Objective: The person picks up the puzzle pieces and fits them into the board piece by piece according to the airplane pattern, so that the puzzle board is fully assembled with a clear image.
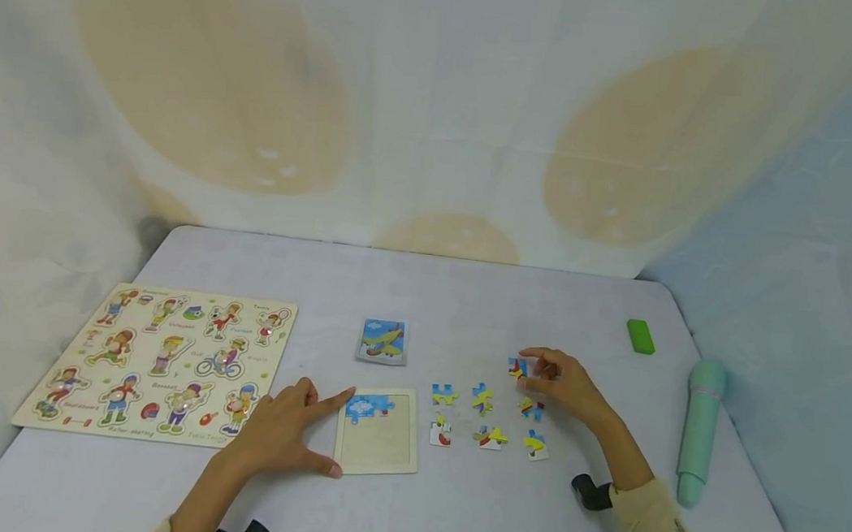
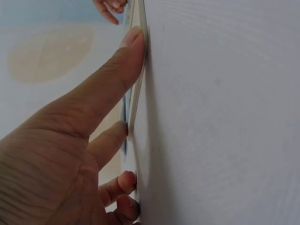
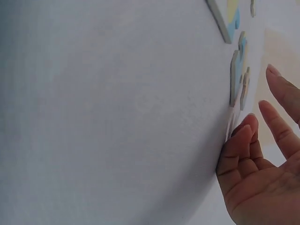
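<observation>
My left hand (image 1: 280, 432) spreads thumb and index finger along the left edge of a square wooden puzzle tray (image 1: 377, 471), fingertips near its two left corners. Joined blue puzzle pieces (image 1: 366, 407) fill part of the tray's top row. In the left wrist view the thumb (image 2: 124, 61) presses the tray's edge. My right hand (image 1: 568, 389) pinches a blue, red and yellow jigsaw piece (image 1: 517, 368) between thumb and finger; other fingers stretch out in the right wrist view. Loose jigsaw pieces (image 1: 490, 439) lie in rows between tray and hand.
A picture card (image 1: 382, 341) of a yellow plane lies behind the tray. On the left is a large board (image 1: 160, 364) with sports figures. A green block (image 1: 640, 336) and a mint-green cylinder (image 1: 700, 429) lie at the right, near the table's edge.
</observation>
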Tool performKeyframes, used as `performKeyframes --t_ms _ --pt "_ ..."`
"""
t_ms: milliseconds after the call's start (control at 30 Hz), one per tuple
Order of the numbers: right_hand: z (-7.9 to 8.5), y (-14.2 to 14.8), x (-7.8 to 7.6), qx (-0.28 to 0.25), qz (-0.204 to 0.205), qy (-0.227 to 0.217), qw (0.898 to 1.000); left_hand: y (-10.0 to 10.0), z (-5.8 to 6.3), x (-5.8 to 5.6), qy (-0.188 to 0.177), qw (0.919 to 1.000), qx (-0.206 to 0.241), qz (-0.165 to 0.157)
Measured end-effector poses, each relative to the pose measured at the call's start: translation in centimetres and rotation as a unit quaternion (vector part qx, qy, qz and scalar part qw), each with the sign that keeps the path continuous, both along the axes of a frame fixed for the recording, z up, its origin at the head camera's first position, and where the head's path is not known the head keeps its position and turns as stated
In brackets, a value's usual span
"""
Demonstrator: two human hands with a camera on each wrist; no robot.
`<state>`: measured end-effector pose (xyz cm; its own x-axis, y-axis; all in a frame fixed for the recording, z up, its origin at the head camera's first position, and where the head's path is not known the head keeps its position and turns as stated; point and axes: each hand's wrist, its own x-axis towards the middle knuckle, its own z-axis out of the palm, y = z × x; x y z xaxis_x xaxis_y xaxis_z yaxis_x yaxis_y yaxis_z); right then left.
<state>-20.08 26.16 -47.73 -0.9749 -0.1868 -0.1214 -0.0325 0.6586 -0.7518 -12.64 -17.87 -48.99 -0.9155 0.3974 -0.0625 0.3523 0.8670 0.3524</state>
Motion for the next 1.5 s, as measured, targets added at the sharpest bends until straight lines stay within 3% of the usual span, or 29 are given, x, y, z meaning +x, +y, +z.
performKeyframes --t_ms 367,700,1000,1300,1500 --pt "-0.5 0.4 0.1 0.013 -0.001 0.0 1.0 0.1 0.2 0.1 -0.003 1.0 -0.002 0.003" --pt "-1.5 0.5 0.0 0.023 -0.008 0.041 0.999 0.1 0.4 0.2 0.0 1.0 -0.002 0.004" --pt "-1.4 0.0 0.1 0.037 -0.021 0.076 0.996 0.0 0.4 0.2 0.002 1.0 0.002 0.005" --pt "-1.2 -0.2 0.1 0.038 -0.021 0.065 0.997 0.0 0.1 0.0 -0.002 1.0 0.006 0.006" --pt "-0.9 -0.1 0.2 -0.005 -0.019 0.047 0.999 0.0 0.0 0.1 0.002 1.0 0.004 0.007"
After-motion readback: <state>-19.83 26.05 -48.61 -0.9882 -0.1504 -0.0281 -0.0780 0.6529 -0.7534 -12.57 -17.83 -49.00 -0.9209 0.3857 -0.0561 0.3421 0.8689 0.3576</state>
